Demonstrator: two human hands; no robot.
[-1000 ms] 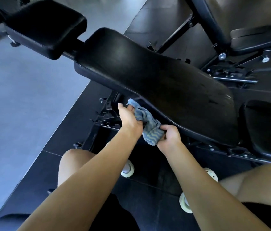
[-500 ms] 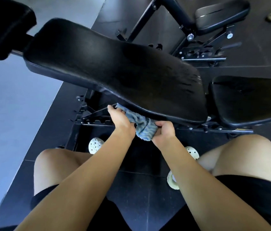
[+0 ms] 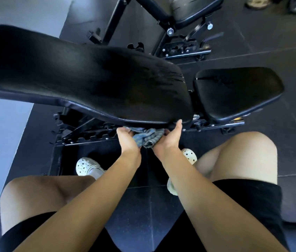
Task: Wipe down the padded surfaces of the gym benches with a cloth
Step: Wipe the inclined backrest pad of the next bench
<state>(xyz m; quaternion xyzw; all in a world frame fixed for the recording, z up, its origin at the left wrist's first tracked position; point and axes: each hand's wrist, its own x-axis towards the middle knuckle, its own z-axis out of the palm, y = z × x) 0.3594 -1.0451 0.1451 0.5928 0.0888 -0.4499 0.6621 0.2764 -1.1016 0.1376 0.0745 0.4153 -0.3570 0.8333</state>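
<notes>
Head view, downward past two bare forearms. Left hand (image 3: 128, 140) and right hand (image 3: 169, 140) side by side, just below the near rim of the long black back pad (image 3: 89, 84), near its lower end. Striped blue-grey cloth (image 3: 148, 136) bunched between both hands, its upper edge tucked against the underside of that rim. Left fingers curled round the cloth's left side, thumb on top. Right fingers curled round the cloth's right side, thumb stretched upward with its tip touching the pad's rim. Back pad raised toward the left of view, with faint streaks across the surface near the lower end. Separate seat pad (image 3: 234, 91) just beside that lower end, on the right, across a narrow gap. Notched adjustment rail (image 3: 89, 137) of the black frame under the back pad, left of the left hand. Second bench (image 3: 194, 10) behind, well apart, on black rubber floor tiles (image 3: 270, 51). Grey flooring (image 3: 3, 133) at left. Perforated white left clog (image 3: 86, 167) beside the left forearm, right clog (image 3: 189, 154) partly hidden by the right wrist. Bare knees and black shorts (image 3: 252, 197) in the foreground.
</notes>
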